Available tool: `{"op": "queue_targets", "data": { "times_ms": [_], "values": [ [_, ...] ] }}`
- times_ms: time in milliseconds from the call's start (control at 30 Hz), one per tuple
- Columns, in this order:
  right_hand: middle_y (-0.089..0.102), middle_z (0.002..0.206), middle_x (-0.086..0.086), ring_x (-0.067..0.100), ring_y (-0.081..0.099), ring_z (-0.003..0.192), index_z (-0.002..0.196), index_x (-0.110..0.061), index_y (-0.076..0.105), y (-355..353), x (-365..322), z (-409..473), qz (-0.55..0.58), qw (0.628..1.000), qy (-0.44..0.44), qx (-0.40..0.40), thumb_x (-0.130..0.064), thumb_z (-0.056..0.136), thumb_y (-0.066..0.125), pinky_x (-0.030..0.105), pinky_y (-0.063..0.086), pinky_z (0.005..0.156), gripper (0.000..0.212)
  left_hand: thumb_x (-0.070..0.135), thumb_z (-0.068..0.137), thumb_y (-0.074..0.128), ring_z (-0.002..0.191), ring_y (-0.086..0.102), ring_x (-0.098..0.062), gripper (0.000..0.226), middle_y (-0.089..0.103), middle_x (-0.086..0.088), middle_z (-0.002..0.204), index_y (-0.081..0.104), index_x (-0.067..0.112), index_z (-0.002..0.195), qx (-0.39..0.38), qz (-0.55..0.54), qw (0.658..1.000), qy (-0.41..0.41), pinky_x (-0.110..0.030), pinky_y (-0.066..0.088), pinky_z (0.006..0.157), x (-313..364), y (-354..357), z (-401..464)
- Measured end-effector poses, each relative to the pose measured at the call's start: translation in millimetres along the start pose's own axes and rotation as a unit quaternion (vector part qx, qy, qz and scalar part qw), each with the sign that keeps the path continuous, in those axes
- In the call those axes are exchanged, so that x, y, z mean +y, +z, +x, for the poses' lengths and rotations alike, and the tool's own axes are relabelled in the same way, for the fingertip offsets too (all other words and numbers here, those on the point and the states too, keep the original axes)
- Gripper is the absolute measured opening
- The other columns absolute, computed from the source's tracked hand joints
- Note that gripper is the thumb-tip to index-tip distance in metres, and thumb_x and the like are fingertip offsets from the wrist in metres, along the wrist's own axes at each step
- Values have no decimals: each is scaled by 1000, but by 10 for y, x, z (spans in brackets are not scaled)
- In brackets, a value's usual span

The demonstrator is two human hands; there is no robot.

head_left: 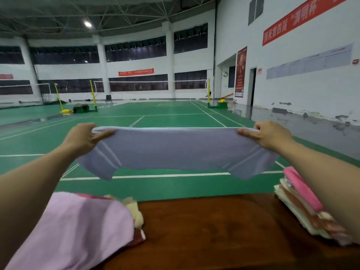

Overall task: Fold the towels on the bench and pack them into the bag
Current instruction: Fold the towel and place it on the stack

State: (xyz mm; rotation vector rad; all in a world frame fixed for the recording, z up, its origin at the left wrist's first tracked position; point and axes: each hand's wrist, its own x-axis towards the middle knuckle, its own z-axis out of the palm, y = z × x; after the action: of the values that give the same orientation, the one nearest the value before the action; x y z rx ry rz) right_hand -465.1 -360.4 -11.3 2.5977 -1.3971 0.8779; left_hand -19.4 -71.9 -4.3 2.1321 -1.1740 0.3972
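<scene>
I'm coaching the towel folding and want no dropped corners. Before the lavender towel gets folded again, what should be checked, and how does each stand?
1. Left hand grip on lavender towel corner: ok.
2. Right hand grip on the other corner: ok.
3. Top edge taut and level: ok.
4. Bare wooden bench space between the unfolded pile and folded stack: ok.
5. Bag within reach: cannot tell, none in view.

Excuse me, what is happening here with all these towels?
A person is folding towels at a wooden bench. The left hand and right hand hold a lilac towel stretched in the air. A loose pink pile lies at left, a folded stack at right. No bag shows.
</scene>
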Motion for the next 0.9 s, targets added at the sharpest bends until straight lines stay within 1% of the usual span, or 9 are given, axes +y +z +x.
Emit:
{"op": "queue_targets", "data": {
  "times_ms": [67,233,367,400,467,567,667,833,900],
  "values": [
    [55,66,5,21,52,60,69,-14,52,101,92,-293,-17,1000,3,-12,-92,71,32,28,32,54,81,69,75,49,62,51,-32,65,57,-16,64,53,4,68,-35,7,999,20,-38,33,57,-61,85,-329],
    [58,68,4,21,56,63,69,-18,54,434,414,-1174,-57,996,-12,-73,-104,58,12,32,38,56,97,68,84,40,61,54,-33,61,52,-5,55,49,13,60,-120,52,988,82,-37,37,59,-340,358,-1192],
    [63,100,4,24,61,90,70,-24,51,679,599,-1870,-139,981,-54,-123,-96,75,21,33,39,66,78,69,90,23,72,57,-32,72,63,-9,68,52,12,58,-170,115,976,78,-36,40,68,-427,517,-1739],
    [63,99,3,25,60,93,69,-25,50,717,615,-2013,-146,977,-55,-143,-95,75,19,33,38,67,77,68,93,20,76,58,-32,74,66,-12,76,54,12,58,-185,143,970,66,-35,41,73,-398,528,-1828],
    [57,79,-5,22,59,84,70,-23,52,799,634,-2244,-150,972,-56,-172,-99,64,0,35,41,68,92,66,98,20,78,56,-30,74,66,-12,83,55,15,57,-214,189,957,54,-34,40,76,-318,543,-1969],
    [51,68,-4,19,56,76,68,-20,52,816,607,-2473,-153,972,-42,-173,-93,65,-11,36,41,67,97,68,99,30,68,55,-24,76,62,-5,67,53,13,54,-237,213,946,52,-32,46,74,-245,571,-2126],
    [55,70,-4,23,57,77,66,-18,55,754,581,-2581,-146,974,1,-175,-87,74,-5,37,49,75,92,78,89,37,60,53,-22,79,56,-4,56,50,11,51,-261,204,943,29,-32,49,71,-260,564,-2246],
    [54,63,3,21,55,65,52,-17,52,621,550,-2603,-132,961,28,-240,-90,70,0,39,52,77,91,81,84,47,80,59,-26,73,66,-7,84,64,11,72,-353,229,907,-18,-34,45,76,-266,483,-2352],
    [54,61,2,19,53,61,51,-18,50,577,516,-2578,-165,955,8,-248,-87,77,5,36,51,75,87,82,83,48,80,62,-25,72,67,-4,83,64,13,72,-393,229,889,-40,-33,45,78,-204,468,-2349]
  ]
}}
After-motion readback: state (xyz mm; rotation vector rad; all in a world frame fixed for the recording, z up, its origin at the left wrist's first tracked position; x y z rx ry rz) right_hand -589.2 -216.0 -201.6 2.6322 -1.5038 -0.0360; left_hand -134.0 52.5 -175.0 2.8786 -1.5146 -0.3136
